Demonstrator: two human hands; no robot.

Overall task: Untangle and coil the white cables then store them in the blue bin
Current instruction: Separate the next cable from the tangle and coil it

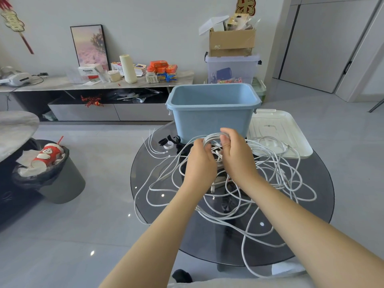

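Both hands' fingers (225,135) grip white cables (228,196) (tangled) before blue bin (212,113).

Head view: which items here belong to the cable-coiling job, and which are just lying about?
Job:
white cables, partly looped in both hands
left hand
right hand
blue bin
white zip ties
black straps
white lid, probably the bin's

Lying about:
trash can
cardboard box
clear storage box

Both forearms are bare to the elbow, and the left hand (199,161) and right hand (236,154) wear no gloves, rings or watch.
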